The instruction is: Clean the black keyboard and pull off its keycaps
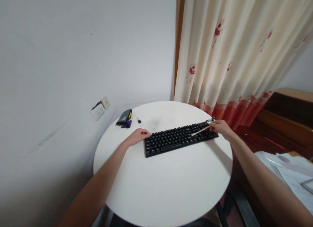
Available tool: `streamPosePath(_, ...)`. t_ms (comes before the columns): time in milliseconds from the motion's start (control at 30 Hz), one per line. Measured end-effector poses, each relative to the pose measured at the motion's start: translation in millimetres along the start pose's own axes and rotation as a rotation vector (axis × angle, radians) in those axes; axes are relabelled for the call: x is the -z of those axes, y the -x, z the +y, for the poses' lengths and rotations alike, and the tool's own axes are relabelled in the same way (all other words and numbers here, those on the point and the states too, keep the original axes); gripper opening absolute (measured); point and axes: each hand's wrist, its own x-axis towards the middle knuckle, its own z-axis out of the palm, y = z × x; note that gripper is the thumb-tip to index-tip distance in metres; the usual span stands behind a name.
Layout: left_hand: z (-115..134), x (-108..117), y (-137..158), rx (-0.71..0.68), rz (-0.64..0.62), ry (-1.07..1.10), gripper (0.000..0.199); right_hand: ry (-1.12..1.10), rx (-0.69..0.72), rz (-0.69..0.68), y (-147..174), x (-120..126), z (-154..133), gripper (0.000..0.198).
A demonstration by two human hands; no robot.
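A black keyboard (171,139) lies at a slight angle on a round white table (168,184). At its upper left corner is my left hand (139,136), with thumb and fingers closed on the edge. My right hand (219,126), over the keyboard's right end, pinches a pale thin stick that looks like a cotton swab (201,131). The swab slants down to the left, and its thicker tip is at the keys right of the middle. Whether the tip presses on a key is too small to tell.
Near the table's back left edge lie a dark pouch (124,117), a purple item (126,124) and a small black-and-metal item (139,121). A cable (209,120) is by the keyboard's far right corner. Behind are a wall socket (97,111) and a curtain (230,57).
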Motion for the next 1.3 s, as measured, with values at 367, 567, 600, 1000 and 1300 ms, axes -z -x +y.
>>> streamPosePath(367, 2.9, 0.5, 1.2, 0.011, 0.002, 0.013, 0.04, -0.017, -0.047, 0.027, -16.4, 23.9, 20.0, 0.022)
streamPosePath(567, 4.4, 1.1, 1.6, 0.013, -0.001, 0.018, 0.039, -0.001, -0.07, 0.066, -21.4, 41.1, 16.0, 0.02)
streamPosePath(600, 4.6, 1.1, 1.7, 0.012, 0.0, 0.015, 0.039, 0.005, -0.076, 0.07, -22.1, 44.7, 16.1, 0.02)
streamPosePath(1000, 3.7, 1.1, 0.8, 0.011, -0.004, 0.015, 0.038, 0.071, -0.16, 0.147, -30.8, 78.5, 21.3, 0.02)
streamPosePath(1300, 6.7, 2.1, 1.6, 0.014, -0.005, 0.023, 0.038, 0.113, -0.15, 0.229, -26.1, 101.0, 23.1, 0.027)
